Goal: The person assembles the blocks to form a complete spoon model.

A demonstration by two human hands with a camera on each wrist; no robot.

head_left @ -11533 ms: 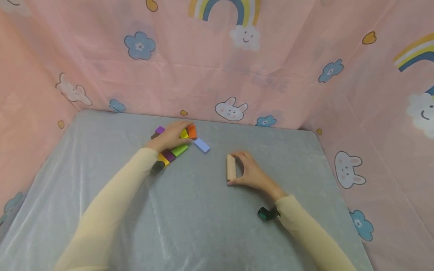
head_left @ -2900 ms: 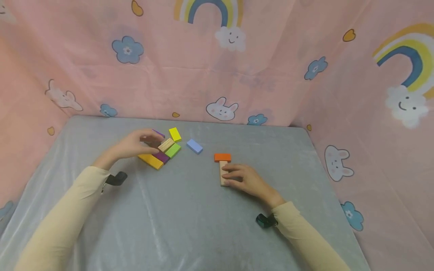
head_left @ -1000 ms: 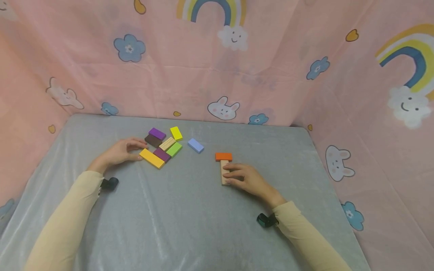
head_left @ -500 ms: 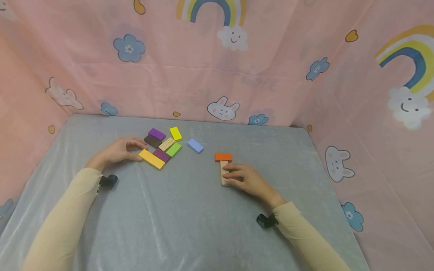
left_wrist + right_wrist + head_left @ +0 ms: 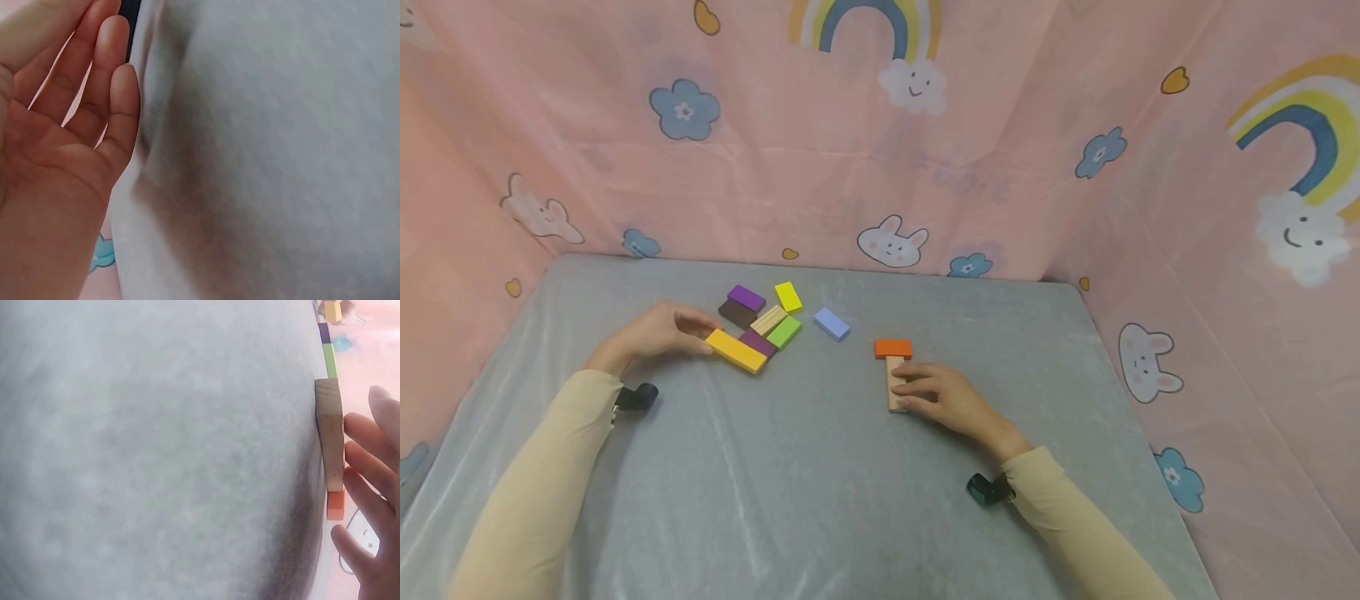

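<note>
We can read no text, label, brand or number in any of the three views. The nearest thing to writing that we find is a row of faint, letter-like marks (image 5: 973, 182) on the pink cloth (image 5: 775, 187), at one o'clock from the middle of the head view; they are too pale and blurred for us to make out.

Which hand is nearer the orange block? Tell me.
Right. The right hand rests on the wooden block, just nearer the person than the orange block; the left hand is farther off, leftward, at the amber block.
</note>
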